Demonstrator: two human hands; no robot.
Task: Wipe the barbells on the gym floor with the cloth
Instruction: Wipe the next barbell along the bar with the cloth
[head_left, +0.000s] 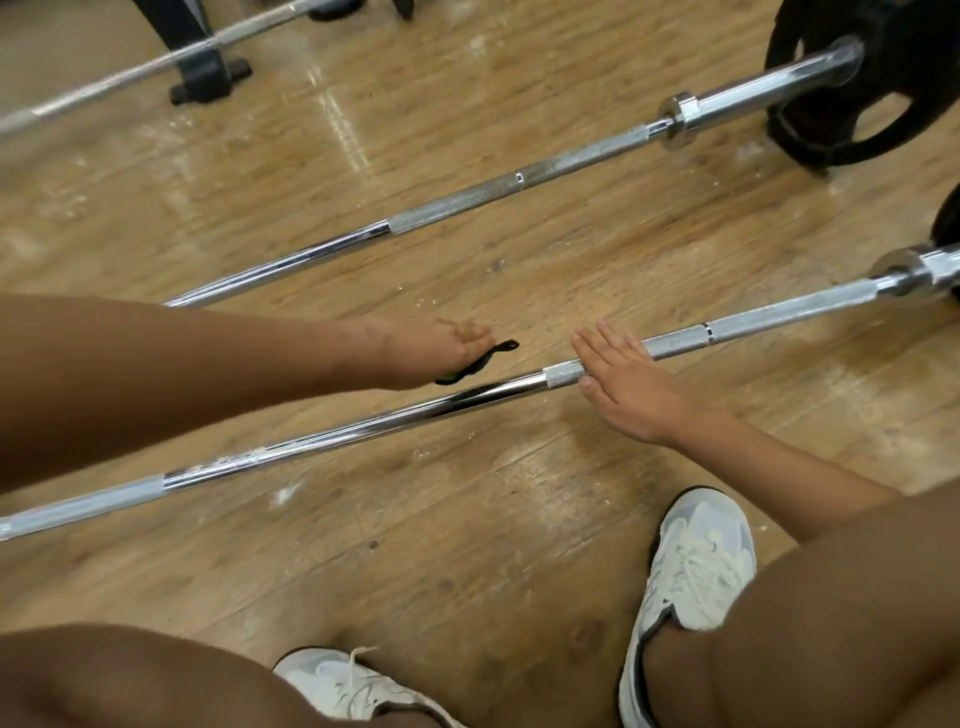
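Left grip (431, 351) blurred, closure unclear, cloth (501, 349) mostly hidden beneath; right grip (621, 376) flat on barbell (363, 421).

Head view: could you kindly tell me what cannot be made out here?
Head view: the dark cloth is mostly under the left hand, whose grip is blurred.
Head view: the near barbell is cut off at both side edges.
Head view: the weight plate is cut off by the top-right corner.

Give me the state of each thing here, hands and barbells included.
Left hand: holds the cloth beside the near barbell.
Right hand: flat, fingers straight, resting on the near barbell.
Middle barbell: untouched, sleeve reaching a black plate.
Far barbell: untouched.
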